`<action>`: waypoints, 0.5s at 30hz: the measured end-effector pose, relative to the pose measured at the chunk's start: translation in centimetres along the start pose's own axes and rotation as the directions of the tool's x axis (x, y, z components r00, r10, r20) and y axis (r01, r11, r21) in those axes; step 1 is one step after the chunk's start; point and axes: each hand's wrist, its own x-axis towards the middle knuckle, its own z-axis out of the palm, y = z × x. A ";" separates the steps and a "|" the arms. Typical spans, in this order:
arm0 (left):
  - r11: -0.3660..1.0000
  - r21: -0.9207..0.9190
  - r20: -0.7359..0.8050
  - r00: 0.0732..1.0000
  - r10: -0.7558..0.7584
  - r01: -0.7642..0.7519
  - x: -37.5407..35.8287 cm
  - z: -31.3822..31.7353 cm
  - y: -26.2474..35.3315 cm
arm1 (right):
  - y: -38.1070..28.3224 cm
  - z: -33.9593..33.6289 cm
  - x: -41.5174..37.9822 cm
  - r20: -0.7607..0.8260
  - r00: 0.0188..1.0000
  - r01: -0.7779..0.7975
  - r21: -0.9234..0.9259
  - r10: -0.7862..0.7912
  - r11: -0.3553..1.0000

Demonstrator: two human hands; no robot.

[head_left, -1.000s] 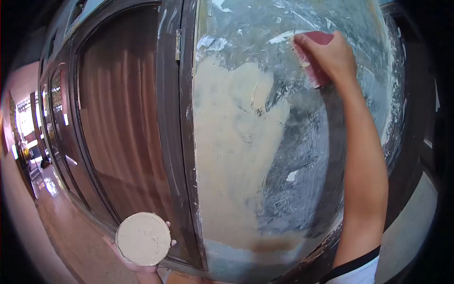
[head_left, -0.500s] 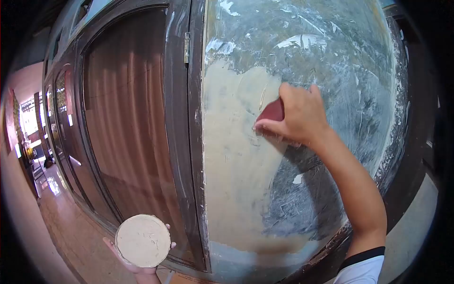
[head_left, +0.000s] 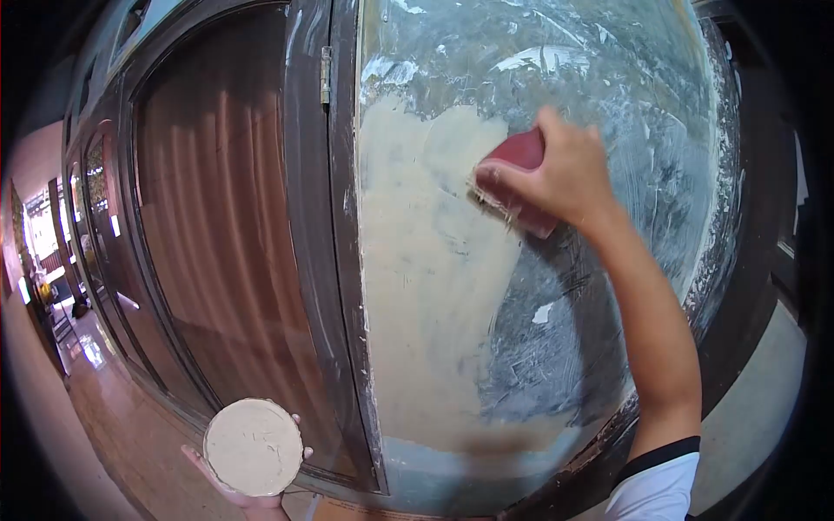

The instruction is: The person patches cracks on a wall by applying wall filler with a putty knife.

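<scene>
My right hand [head_left: 573, 174] is closed around a dark red putty scraper [head_left: 523, 154], smeared with beige putty along its lower edge. It is at the wall [head_left: 565, 339], near the upper right border of a beige putty layer [head_left: 426, 269]; blur hides whether the edge touches the wall. Low on the left, my left hand [head_left: 234, 497] supports a round tub of beige putty [head_left: 254, 447] from below, fingertips showing along its right side. Putty fills the tub's visible top, marked by a few small scrapes.
Left of the wall stands a dark wooden frame [head_left: 314, 260] with a hinge [head_left: 326, 75] and a glass pane before a brown curtain [head_left: 217, 226]. Rough bare wall with white streaks surrounds the putty. Cardboard [head_left: 347, 511] lies at the bottom. A tiled floor [head_left: 113, 382] runs back at left.
My right hand has lifted slightly and turned the scraper, so its putty-smeared edge now shows. The view has shifted a little; my left hand still holds the tub.
</scene>
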 end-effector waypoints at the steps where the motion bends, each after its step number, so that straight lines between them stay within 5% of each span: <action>1: 1.000 0.020 0.026 1.000 -0.003 0.003 0.1 -0.2 -0.1 | -0.3 0.5 -0.9 -0.027 0.997 0.076 0.048 -0.075 0.996; 6: 0.999 0.045 0.016 1.000 -0.011 0.010 0.3 -0.1 -0.2 | -2.5 2.7 -5.1 0.033 0.934 0.357 -0.005 -0.356 0.934; 8: 0.999 0.052 0.058 0.998 -0.019 0.016 0.6 -0.2 -0.2 | -2.2 2.4 -4.4 0.043 0.934 0.357 -0.012 -0.356 0.934; 12: 0.995 0.093 0.027 0.999 -0.021 0.018 0.6 -0.5 0.2 | 1.7 -1.5 3.0 -0.093 0.982 -0.176 -0.102 0.166 0.979; 15: 0.997 0.084 0.022 1.000 -0.002 0.001 0.3 -0.7 0.6 | 6.5 -2.3 5.7 -0.268 0.906 -0.356 -0.065 0.328 0.932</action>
